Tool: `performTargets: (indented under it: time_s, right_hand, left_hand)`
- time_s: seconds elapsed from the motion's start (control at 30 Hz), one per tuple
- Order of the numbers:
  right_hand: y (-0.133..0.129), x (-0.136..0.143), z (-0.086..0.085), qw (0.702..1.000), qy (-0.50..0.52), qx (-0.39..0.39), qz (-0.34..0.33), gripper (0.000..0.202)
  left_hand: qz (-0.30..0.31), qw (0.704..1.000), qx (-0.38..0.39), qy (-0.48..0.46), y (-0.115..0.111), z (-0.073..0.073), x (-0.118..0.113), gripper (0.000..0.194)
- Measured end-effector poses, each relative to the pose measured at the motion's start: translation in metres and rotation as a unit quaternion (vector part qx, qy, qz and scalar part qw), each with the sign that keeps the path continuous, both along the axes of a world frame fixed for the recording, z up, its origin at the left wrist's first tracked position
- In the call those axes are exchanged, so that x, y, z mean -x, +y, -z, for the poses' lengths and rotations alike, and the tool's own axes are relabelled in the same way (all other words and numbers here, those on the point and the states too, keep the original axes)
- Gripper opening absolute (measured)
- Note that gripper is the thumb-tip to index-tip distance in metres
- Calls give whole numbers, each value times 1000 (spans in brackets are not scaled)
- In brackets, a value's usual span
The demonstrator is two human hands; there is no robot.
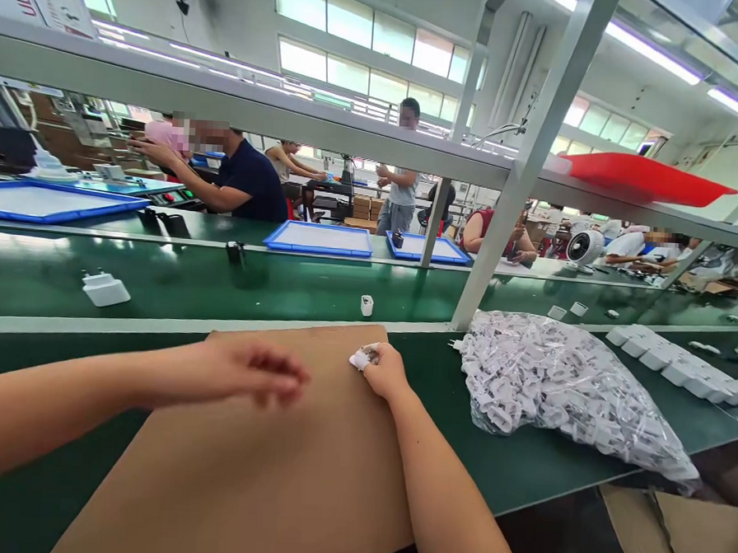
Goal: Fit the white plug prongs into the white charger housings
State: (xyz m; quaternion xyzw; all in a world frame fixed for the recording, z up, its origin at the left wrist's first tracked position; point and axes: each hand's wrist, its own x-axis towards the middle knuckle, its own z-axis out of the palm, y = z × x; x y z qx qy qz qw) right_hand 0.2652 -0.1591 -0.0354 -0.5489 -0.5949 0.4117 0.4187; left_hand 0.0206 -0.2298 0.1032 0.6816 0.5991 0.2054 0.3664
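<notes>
My right hand [387, 371] is closed round a small white plastic part [362, 358] above the far right corner of a brown cardboard sheet [309, 471]. Over the sheet's left side is my left hand [265, 373], blurred, its fingers slightly bent and apart, with nothing visible in it. A clear bag of many white plastic pieces [561, 386] lies to the right of my right hand. Beyond the sheet, a small white housing [367, 305] stands on the green belt [306, 294].
White chargers [105, 289] and a black item [235, 253] are on the belt. White boxes in rows [680, 361] lie at the right. A metal post [523, 169] rises beside the bag. Blue-rimmed trays [317, 250] and several people are across the line.
</notes>
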Motion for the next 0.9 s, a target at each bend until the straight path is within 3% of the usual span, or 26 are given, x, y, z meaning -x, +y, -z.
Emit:
performTargets:
  time_s: [0.03,0.07,0.13,0.27,0.37,0.47,0.6,0.7,0.8,0.9]
  right_hand:
    - [0,0,0,1000,18,5,9,26]
    - [0,1,-1,999,36,11,17,27]
    - [2,1,-1,997,69,20,33,29]
    - [6,1,-2,991,120,35,55,33]
    - [7,2,-3,987,145,52,51,37]
    - [7,1,-6,983,166,69,43,38]
    - [9,-3,-11,972,214,85,49,36]
    - [11,-9,-16,960,255,105,48,35]
    - [10,-13,-21,949,287,121,41,36]
    - [6,-13,-27,946,298,123,33,37]
  left_hand:
    - [43,998,38,4,17,1,-8,54]
    - [42,999,31,11,37,4,-17,57]
    - [-16,997,-31,68,83,16,-35,69]
    - [-36,989,-82,119,162,55,-63,100]
    - [-1,982,-111,151,194,79,-73,117]
    - [70,975,-135,162,212,90,-72,99]
    - [115,965,-162,170,230,88,-62,51]
    - [97,963,-184,169,227,81,-53,39]
    - [85,963,-208,151,198,75,-45,43]
    - [92,965,-207,131,147,77,-40,43]
